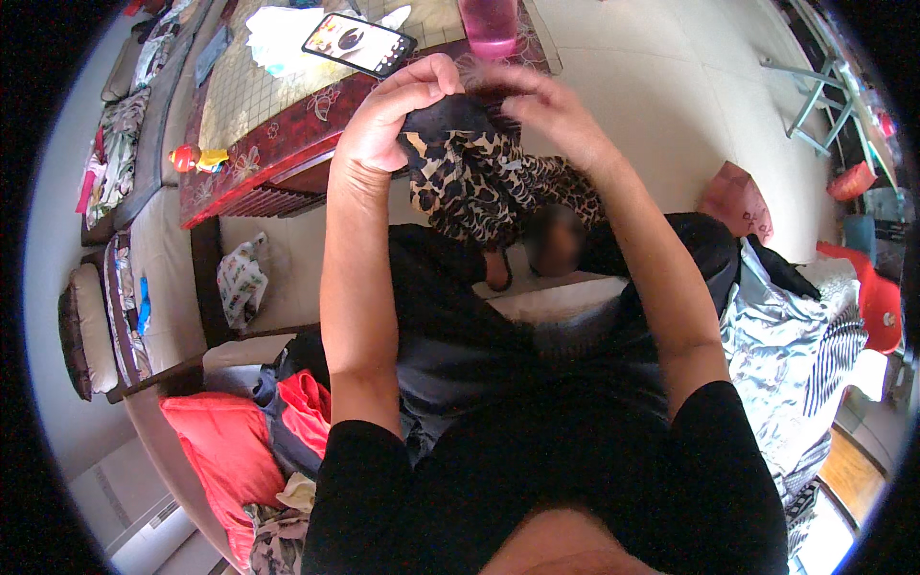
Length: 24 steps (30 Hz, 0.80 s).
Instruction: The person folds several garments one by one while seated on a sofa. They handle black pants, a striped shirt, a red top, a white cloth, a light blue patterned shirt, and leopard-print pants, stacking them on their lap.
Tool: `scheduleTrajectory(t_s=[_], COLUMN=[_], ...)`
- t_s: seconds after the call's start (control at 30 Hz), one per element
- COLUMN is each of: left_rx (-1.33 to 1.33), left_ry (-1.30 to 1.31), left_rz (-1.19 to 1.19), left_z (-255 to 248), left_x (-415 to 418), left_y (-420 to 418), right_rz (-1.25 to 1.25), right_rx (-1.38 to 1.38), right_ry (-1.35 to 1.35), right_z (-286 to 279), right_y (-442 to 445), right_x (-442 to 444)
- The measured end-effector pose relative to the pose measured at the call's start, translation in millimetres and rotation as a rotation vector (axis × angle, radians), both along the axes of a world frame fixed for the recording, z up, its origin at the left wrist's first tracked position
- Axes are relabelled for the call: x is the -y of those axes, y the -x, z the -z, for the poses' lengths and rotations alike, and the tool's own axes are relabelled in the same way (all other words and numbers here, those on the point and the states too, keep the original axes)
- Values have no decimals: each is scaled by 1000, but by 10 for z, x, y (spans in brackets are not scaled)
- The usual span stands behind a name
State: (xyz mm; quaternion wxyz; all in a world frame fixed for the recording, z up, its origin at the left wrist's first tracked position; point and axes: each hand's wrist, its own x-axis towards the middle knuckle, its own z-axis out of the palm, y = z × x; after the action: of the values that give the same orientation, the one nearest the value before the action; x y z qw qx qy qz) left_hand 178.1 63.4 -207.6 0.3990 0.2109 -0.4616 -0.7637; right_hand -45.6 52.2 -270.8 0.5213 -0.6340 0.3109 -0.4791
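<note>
A leopard-print cloth garment (460, 187) with a black band at its top hangs above my knees, in front of the table. My left hand (402, 108) pinches the black band between thumb and fingers at its upper edge. Just right of the band, my right hand (546, 108) is blurred by motion, its fingers curled and apart; I see no cloth held in it. The lower part of the garment drapes across towards my right knee, and its folds hide part of my legs.
A low table (287, 122) with a patterned cover bears a smartphone (359, 44), white paper or plastic (280, 39), a pink container (490, 25) and a toy figure (198, 158). A red cushion (223, 445) lies at left, silvery clothes (773, 352) at right. A plastic bag (244, 277) lies beneath.
</note>
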Motion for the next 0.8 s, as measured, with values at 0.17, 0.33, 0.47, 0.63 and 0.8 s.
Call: scheduleTrajectory(t_s=[0.17,0.33,0.47,0.63,0.8], left_rx=[-42,-41,98,303,516], left_ry=[-6,-42,-77,17,9], left_rz=[27,-47,-47,-65,-151], left_z=[-10,27,-46,-45,-80], left_x=[3,-3,-35,-83,-109], left_y=[31,6,98,257,277], right_rz=[-190,-142,-178,-80,-41], right_rx=[-113,269,423,436,394], right_ry=[-257,-443,-504,-533,-546], right_z=[-6,-173,-286,-375,-441], right_y=[107,305,394,409,396], right_x=[-104,-180,-247,-310,-361])
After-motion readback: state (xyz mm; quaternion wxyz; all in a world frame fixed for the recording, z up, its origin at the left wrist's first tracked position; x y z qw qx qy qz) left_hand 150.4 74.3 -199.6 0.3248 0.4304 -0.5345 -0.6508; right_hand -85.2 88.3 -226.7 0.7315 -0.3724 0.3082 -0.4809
